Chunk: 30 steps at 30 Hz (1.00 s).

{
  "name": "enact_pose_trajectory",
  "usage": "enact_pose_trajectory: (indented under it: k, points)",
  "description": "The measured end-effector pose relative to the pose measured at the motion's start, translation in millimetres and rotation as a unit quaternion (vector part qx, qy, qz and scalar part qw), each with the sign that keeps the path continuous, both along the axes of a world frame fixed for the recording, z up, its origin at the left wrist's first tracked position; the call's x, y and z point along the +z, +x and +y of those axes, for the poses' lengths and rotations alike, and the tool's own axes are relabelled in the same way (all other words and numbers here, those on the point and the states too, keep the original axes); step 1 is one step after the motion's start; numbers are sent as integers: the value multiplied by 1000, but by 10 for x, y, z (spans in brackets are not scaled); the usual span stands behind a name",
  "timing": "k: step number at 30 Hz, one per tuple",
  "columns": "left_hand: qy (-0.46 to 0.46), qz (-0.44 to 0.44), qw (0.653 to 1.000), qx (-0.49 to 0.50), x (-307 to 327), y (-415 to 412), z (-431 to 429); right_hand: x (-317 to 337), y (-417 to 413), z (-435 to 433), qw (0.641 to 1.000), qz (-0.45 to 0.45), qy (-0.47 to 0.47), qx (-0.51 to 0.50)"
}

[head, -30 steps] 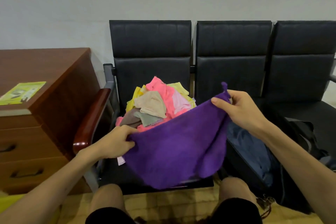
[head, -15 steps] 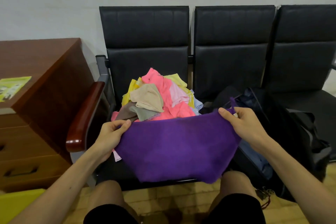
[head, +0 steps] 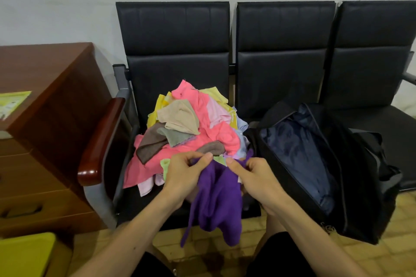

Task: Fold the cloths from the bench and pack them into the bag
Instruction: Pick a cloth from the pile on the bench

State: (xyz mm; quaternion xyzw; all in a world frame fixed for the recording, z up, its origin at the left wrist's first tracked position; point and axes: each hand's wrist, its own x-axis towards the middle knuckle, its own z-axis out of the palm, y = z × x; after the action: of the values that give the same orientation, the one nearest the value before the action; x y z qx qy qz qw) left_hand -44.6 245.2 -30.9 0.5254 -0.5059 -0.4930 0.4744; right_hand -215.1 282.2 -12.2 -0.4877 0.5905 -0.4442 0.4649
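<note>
Low in the centre of the frame both hands have hold of one purple cloth (head: 216, 204). The left hand (head: 184, 173) has its fingers curled and pinches the cloth's top edge between thumb and forefinger. The right hand (head: 254, 177) pinches the same edge just beside it, so the two grips are almost touching. From them the cloth hangs straight down, doubled and bunched. Its long axis is vertical and its loose ends dangle below the seat edge, between the knees. This looks like the first fold, corners brought together, with the halves not yet lying flat on each other. The pile (head: 191, 128) of pink, yellow, beige and grey cloths sits just behind the hands on the left seat of the bench (head: 173, 29), so most of the task is judged undone. The bag (head: 299, 157) lies on the middle seat at centre right. It is unzipped with its blue lining showing, and its opening runs from upper left to lower right. It is near the right hand, with the left hand farther off, so the folded cloth would most easily travel rightward in the right hand. The dangling ends would need gathering first or they may catch on the bag's rim.
</note>
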Motion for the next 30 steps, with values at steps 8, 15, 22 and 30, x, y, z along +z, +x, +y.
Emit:
enact_pose_trajectory:
  k: [8,15,22,30]
  points:
    - [-5,26,998,-55,87,-127,163,61,135,10,998,63,3,17]
    - [-84,-73,988,-108,88,-92,212,215,113,61,988,-60,117,83]
    - [-154,-212,956,-133,2,-17,162,215,-57,40,957,-134,177,184]
    - [-96,-143,975,-136,87,98,56,-398,-210,-9,1000,1,20,2]
